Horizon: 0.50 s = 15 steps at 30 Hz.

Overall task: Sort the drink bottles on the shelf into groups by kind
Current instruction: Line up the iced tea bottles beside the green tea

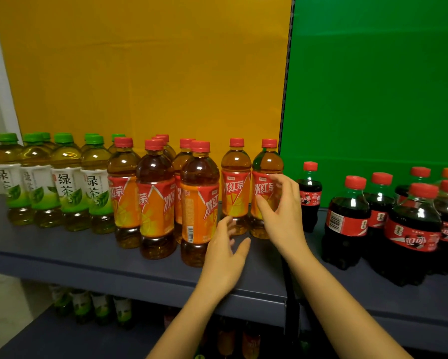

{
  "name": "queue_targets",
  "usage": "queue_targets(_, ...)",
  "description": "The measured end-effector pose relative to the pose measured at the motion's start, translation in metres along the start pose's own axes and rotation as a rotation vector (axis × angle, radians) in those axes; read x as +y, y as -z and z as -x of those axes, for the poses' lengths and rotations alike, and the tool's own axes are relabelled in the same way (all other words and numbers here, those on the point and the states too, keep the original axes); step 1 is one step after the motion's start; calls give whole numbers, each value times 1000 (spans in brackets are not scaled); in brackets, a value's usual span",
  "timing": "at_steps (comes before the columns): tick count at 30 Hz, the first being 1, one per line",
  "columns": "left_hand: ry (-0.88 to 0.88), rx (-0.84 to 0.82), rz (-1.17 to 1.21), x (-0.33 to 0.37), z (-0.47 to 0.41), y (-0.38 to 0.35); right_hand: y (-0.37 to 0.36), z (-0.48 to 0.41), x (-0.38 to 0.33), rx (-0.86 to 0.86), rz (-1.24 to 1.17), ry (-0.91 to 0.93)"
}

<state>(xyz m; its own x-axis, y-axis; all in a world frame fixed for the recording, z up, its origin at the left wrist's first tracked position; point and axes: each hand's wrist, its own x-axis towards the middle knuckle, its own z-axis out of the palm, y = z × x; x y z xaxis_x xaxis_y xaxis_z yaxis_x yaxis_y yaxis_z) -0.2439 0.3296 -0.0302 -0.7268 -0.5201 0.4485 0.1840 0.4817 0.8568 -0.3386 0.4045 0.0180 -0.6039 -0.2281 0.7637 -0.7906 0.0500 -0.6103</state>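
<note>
Here the right hand (282,211) curves thumb and fingers round the glossy orange-red label of the rightmost red-capped clear plastic tea bottle (267,161); how firmly it presses cannot be told. That bottle stands upright, long axis vertical and cap up, on the dark matte shelf (88,257) beside a twin bottle (236,164). The left hand (225,255) hovers open, fingers spread, holding nothing. Green-capped tea bottles (64,177) stand left, squat dark cola bottles (347,218) right.

green tea bottles (66,187): upright, shelf (62,257) left; iced red tea bottles (155,200): upright, middle; cola bottles (347,221): upright, right
</note>
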Motion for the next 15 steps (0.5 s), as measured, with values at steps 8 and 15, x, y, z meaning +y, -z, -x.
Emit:
queue_targets(8,-119,319,-34,8,33,50,-32,21,-38,-642,-361,-276)
queue_targets(15,-52,444,-143,-5,27,67,-52,28,-25,-670,-363,-341)
